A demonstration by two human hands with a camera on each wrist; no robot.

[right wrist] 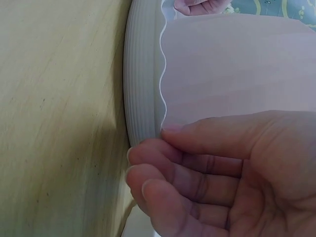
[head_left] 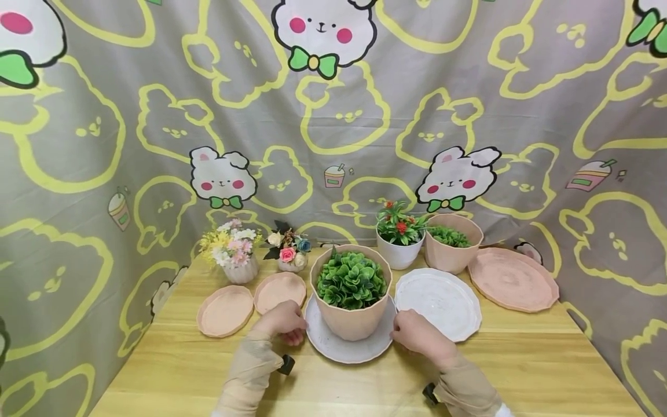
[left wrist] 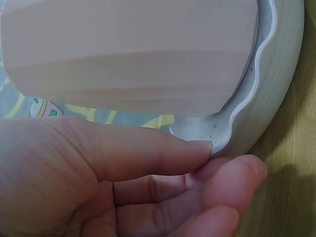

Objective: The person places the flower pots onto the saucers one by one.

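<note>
A white scalloped saucer (head_left: 350, 354) carries a pale pink faceted flowerpot (head_left: 352, 322) with a leafy green plant (head_left: 353, 280) in it. My left hand (head_left: 285, 323) pinches the saucer's left rim; in the left wrist view its thumb (left wrist: 163, 150) lies over the wavy edge and the fingers curl outside. On the opposite side, my right hand (head_left: 420, 335) pinches the rim likewise, its thumb (right wrist: 212, 136) on the edge beside the pot. Whether the saucer's underside touches the table cannot be told.
Two small pink saucers (head_left: 225, 311) lie left; a white saucer (head_left: 439, 304) and large pink saucer (head_left: 513, 279) lie right. Behind stand potted pastel flowers (head_left: 241, 249), a small rose pot (head_left: 293, 260), a red-flowered white pot (head_left: 400, 249) and another pink pot (head_left: 452, 255), before a patterned curtain.
</note>
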